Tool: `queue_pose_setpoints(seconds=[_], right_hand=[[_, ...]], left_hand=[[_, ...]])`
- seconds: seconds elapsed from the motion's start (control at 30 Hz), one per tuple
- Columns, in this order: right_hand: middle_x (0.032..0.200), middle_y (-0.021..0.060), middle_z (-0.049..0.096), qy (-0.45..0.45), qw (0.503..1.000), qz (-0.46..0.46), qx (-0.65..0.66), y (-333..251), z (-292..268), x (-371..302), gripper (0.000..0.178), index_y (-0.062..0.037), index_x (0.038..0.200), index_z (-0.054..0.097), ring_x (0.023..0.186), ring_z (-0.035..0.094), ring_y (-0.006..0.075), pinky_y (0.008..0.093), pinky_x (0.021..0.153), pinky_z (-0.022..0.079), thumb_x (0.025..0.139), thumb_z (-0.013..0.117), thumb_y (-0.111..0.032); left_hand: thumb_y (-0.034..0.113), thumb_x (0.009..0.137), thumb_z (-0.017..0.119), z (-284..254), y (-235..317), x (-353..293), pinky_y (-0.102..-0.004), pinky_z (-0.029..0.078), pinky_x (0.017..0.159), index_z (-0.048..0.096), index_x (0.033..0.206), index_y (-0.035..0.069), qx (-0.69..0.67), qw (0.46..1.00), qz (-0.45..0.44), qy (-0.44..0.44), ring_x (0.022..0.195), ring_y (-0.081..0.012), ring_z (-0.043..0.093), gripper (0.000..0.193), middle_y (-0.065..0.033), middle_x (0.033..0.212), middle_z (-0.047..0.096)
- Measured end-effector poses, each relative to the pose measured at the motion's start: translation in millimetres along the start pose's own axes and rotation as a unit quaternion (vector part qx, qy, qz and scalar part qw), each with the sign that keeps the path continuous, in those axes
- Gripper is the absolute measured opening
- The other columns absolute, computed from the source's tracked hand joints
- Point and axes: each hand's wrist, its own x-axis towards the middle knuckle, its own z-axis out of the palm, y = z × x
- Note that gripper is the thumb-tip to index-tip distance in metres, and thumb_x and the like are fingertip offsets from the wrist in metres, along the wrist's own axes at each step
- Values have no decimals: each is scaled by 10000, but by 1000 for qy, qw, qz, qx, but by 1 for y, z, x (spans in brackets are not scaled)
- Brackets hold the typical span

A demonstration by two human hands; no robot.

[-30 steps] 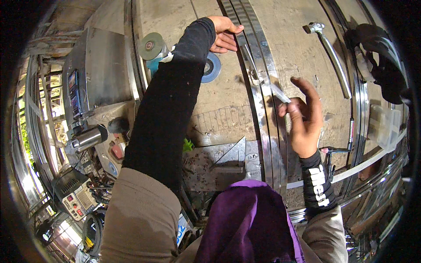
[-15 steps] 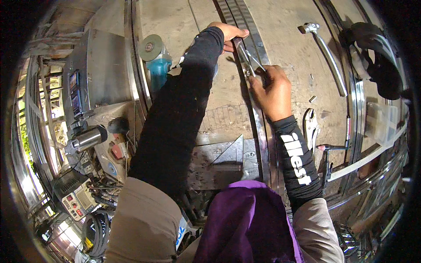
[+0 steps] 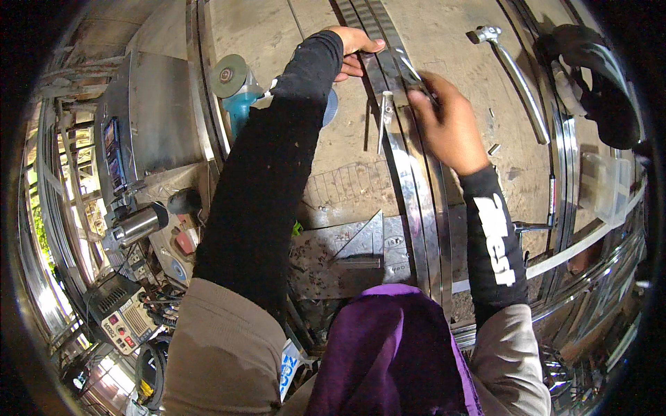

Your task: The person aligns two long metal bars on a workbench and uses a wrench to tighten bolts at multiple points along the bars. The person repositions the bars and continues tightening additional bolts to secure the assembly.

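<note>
Metal bars (image 3: 401, 156) are laid on the bench (image 3: 340, 149); clamping judged in hand. Pliers-like tool (image 3: 410, 68) held in right grip (image 3: 452, 125); left grip (image 3: 352, 47) at bars' edge, closure cannot be told. Steady alignment seemingly required next.

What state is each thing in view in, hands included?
Metal bars: lying side by side.
Left hand: thumb at the bars, fingers curled.
Right hand: fingers curled, grip partly hidden.
Hammer: lying down.
Angle grinder: disc fitted; whether running, unclear.
Blue disc: partly hidden.
Triangular square: lying on the metal plate.
Welding machine: on or off, unclear.
</note>
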Motion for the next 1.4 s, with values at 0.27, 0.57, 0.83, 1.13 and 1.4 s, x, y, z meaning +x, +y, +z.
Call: queue_pose_setpoints(seconds=[0.27,0.57,0.83,1.13,1.4], right_hand=[[822,254,686,-67,982,176,20,-6,-13,-58,163,48,954,707,740,686,392,433,694,525,964,676,-112],[717,120,704,-91,912,319,242,-15,10,-59,155,71,920,684,592,687,173,321,528,518,992,644,-60],[764,140,709,-90,893,335,288,-24,23,-58,159,80,913,662,638,746,210,309,516,554,1011,597,-28],[699,211,715,-105,933,304,161,-20,15,-53,210,88,835,705,660,762,276,382,630,584,946,641,-78],[914,240,750,-252,931,-21,-263,45,-31,58,283,-53,1019,796,878,741,416,487,803,597,745,737,-98]], left_hand=[[637,810,819,1,-5,2,-355,474,874,690,875,196,-2,1000,22,7,907,-122,691,464,16,950,705],[638,832,793,4,-2,5,-325,452,821,699,880,231,13,1000,11,8,857,-86,675,420,39,929,733],[644,809,811,2,-5,-1,-318,442,790,685,867,217,7,1000,21,19,855,-80,673,449,43,906,706],[656,792,818,3,-3,-6,-339,445,840,691,900,210,7,999,32,10,950,-112,680,477,12,980,705],[623,805,819,8,1,0,-344,456,842,703,939,214,6,999,35,28,954,-122,680,446,10,980,705]])
